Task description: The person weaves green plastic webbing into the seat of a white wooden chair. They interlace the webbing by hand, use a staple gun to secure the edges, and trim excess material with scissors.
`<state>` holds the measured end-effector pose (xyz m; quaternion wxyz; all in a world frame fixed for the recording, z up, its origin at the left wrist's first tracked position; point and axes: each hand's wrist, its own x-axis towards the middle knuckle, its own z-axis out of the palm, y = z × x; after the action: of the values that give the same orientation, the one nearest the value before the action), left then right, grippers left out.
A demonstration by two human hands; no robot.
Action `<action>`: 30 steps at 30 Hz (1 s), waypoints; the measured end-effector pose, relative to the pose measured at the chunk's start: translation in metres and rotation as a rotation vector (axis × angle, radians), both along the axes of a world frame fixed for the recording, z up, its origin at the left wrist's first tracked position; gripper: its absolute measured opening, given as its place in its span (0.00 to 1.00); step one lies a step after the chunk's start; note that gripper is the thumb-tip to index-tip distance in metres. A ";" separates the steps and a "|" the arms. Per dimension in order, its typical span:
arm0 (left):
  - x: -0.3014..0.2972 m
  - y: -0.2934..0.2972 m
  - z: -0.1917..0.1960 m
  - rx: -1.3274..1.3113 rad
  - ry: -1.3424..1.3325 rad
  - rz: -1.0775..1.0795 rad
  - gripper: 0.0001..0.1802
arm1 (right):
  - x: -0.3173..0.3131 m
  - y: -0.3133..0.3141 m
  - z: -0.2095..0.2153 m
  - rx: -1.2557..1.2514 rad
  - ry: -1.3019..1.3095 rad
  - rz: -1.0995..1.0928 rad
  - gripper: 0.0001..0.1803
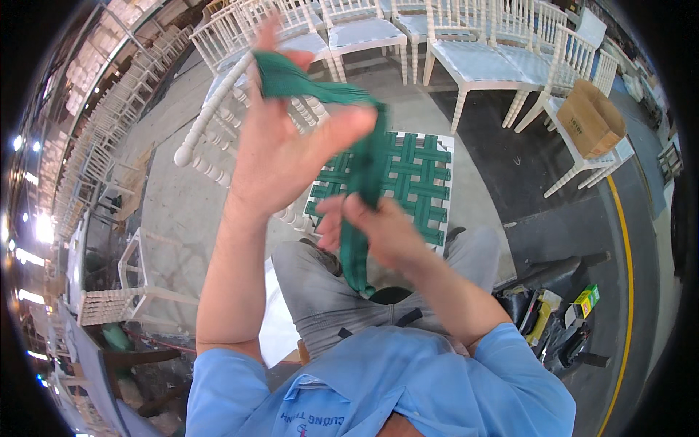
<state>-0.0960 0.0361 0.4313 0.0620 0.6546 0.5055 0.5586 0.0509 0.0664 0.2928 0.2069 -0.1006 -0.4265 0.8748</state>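
Note:
A long green webbing strap [362, 171] runs between my two hands, blurred by motion. My left hand [280, 131] is raised on the far left with its fingers spread, and the strap loops over it between thumb and fingers. Lower down, my right hand [375, 226] closes its thumb and fingers around the strap, whose lower part hangs toward my lap. Beneath my hands stands a white chair [445, 149] with turned spindles, its seat woven from crossing green straps [419, 182]. The chair's spindled back [207, 124] lies to the left, partly behind my left hand.
White spindle chairs [473, 62] stand in a row at the back. A cardboard box [591, 119] rests on a chair seat at the right. Tools and a yellow-green box [585, 300] lie near my right elbow. An unfinished-looking chair frame [138, 291] is at the left.

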 end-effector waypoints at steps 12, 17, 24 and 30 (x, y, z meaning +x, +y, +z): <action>0.064 -0.039 -0.316 -1.340 -0.751 -0.782 0.22 | 0.095 0.079 0.035 0.005 0.318 -0.415 0.25; 0.026 -0.045 -0.305 -1.006 -1.327 -0.707 0.13 | 0.192 0.119 0.019 0.058 0.380 -0.756 0.23; 0.021 -0.022 -0.223 -0.680 -1.306 -0.568 0.12 | 0.251 0.066 -0.134 -0.463 -0.322 -0.670 0.32; 0.076 -0.050 -0.251 -1.041 -0.813 -0.636 0.13 | 0.088 0.034 -0.085 -0.519 0.042 -0.161 0.32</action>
<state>-0.0199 -0.0137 0.1804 0.7069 0.3966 0.4279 0.3998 0.1391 0.1007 0.2081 0.2520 -0.1659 -0.1741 0.9374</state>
